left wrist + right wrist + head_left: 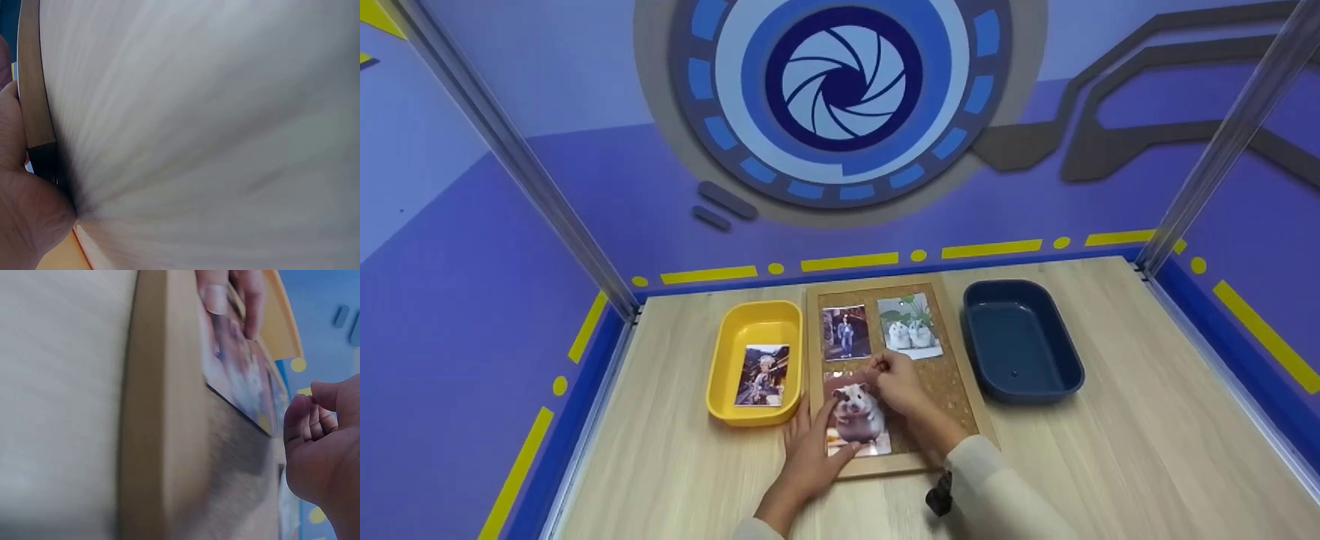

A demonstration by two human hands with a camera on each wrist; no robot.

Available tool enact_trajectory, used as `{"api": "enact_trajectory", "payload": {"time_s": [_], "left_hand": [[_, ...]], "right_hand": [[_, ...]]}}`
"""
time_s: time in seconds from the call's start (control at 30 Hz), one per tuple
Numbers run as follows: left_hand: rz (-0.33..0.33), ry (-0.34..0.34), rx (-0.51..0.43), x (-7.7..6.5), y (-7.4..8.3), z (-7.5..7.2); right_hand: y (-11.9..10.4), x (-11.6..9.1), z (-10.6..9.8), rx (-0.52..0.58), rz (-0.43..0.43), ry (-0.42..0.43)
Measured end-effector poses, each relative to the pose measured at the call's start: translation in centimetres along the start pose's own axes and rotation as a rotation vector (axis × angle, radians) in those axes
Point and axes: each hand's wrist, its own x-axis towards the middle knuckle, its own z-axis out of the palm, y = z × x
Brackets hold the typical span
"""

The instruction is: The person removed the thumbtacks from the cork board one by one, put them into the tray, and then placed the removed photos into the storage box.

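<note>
A hamster photo lies on the lower left of the wood-framed cork board. My left hand spreads over the photo's left and lower edges, its thumb along the bottom, and presses it to the board. Above the photo's upper right corner, my right hand has thumb and fingertips pinched together. In the right wrist view the right hand has curled fingers; a tiny thing at the tips is mostly hidden, its kind unclear. Higher on the board are a photo of a standing person and one of two hamsters.
A yellow tray holding another photo stands left of the board. To the right stands a dark blue tray. Printed wall panels and metal posts enclose the wooden table.
</note>
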Motion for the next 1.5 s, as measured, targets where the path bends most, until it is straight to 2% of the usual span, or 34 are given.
{"api": "enact_trajectory", "payload": {"time_s": [0.17, 0.4, 0.6, 0.77, 0.93, 1.2, 1.37, 1.5], "left_hand": [[-0.01, 0.007, -0.006, -0.1, -0.1, -0.1], [-0.024, 0.012, -0.017, -0.3, -0.1, -0.3], [-0.032, 0.005, -0.018, -0.1, 0.0, -0.2], [-0.033, 0.0, -0.019, 0.0, 0.2, -0.1], [-0.023, 0.007, -0.018, 0.0, 0.2, 0.0], [-0.025, 0.011, -0.013, -0.1, 0.0, 0.1], [-0.027, 0.0, -0.014, 0.0, 0.0, 0.2], [-0.036, 0.001, -0.015, 0.0, -0.1, 0.2]], "right_hand": [[-2.0, -0.5, -1.6, 0.004, -0.015, -0.003], [-4.1, -1.0, -5.4, -0.146, -0.101, -0.041], [-4.5, -1.2, -9.5, -0.299, -0.134, -0.008], [-4.3, -1.1, -13.2, -0.399, -0.153, 0.053], [-3.9, -1.2, -16.7, -0.441, -0.181, 0.111], [-2.5, -1.1, -21.3, -0.501, -0.139, 0.167], [-0.9, -0.8, -23.7, -0.553, -0.115, 0.206], [0.3, -0.9, -24.7, -0.613, -0.105, 0.183]]}}
